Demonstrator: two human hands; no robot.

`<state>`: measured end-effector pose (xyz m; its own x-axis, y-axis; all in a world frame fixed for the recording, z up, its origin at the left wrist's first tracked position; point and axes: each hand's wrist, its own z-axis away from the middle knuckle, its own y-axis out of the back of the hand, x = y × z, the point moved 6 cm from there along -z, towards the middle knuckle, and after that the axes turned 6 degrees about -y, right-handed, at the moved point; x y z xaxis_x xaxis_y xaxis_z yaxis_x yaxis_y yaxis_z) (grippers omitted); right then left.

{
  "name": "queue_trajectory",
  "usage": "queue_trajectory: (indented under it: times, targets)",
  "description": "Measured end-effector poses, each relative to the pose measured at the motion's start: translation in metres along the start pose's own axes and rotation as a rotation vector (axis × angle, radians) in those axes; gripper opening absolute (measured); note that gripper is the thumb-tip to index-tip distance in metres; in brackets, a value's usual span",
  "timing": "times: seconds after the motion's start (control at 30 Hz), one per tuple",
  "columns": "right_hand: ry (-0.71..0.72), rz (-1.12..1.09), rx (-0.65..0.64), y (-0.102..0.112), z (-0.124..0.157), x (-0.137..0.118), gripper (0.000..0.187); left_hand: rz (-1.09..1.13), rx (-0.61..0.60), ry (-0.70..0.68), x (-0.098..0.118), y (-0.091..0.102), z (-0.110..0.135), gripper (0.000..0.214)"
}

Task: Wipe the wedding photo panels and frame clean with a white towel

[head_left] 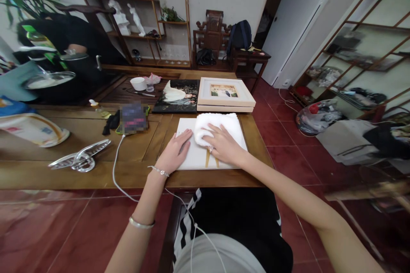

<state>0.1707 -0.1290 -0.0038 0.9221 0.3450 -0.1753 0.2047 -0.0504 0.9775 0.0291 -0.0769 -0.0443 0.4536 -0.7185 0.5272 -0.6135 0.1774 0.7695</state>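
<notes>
A white towel (221, 123) lies on a white flat board or frame (195, 160) at the near edge of the wooden table (96, 136). My right hand (222, 144) rests flat on the towel's near left part, fingers stretched out over it. My left hand (175, 150) lies flat on the board's left edge beside the towel, fingers spread, holding nothing.
Behind the towel stand two stacked pale picture frames (226, 94) and a dark painting (177, 96). A phone (133, 119) with a white cable, a silver metal piece (80, 160), a white bowl (139, 83) and bags at the left share the table. A person in black sits at the far left.
</notes>
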Motion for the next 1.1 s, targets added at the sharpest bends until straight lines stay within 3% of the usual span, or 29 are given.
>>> queue_trajectory:
  times: [0.1, 0.2, 0.33, 0.5, 0.63, 0.73, 0.83, 0.93, 1.03, 1.1]
  targets:
    - [-0.014, 0.064, 0.011, -0.005, -0.011, -0.002, 0.039, 0.005, 0.114, 0.002, 0.002, 0.009, 0.001, 0.049]
    - [0.089, 0.125, -0.021, -0.012, -0.011, -0.02, 0.039, 0.028, 0.215, -0.035, 0.007, 0.017, 0.002, 0.051]
    - [0.309, 0.088, -0.079, -0.014, 0.007, -0.05, 0.031, 0.084, 0.272, -0.071, 0.012, 0.024, 0.004, 0.049]
    - [0.479, -0.067, -0.197, 0.003, 0.042, -0.066, 0.028, 0.079, 0.309, -0.047, 0.013, 0.029, 0.005, 0.047]
    - [0.462, -0.241, -0.31, 0.025, 0.063, -0.057, 0.028, 0.068, 0.274, -0.022, 0.009, 0.024, 0.004, 0.047]
    - [0.328, -0.474, -0.32, 0.045, 0.067, -0.035, 0.013, 0.038, 0.184, -0.026, 0.005, 0.015, 0.002, 0.044]
    - [0.13, -0.682, -0.162, 0.066, 0.063, -0.003, 0.023, 0.007, 0.089, -0.033, 0.002, 0.008, 0.001, 0.038]
    - [-0.06, -0.736, 0.178, 0.084, 0.058, 0.031, 0.046, -0.008, 0.06, -0.024, 0.001, 0.005, 0.0, 0.035]
    - [-0.166, -0.621, 0.513, 0.095, 0.05, 0.049, 0.045, 0.005, 0.065, -0.013, 0.001, 0.005, 0.0, 0.035]
    - [-0.15, -0.45, 0.577, 0.095, 0.035, 0.047, 0.039, 0.014, 0.065, -0.008, 0.0, 0.004, 0.0, 0.035]
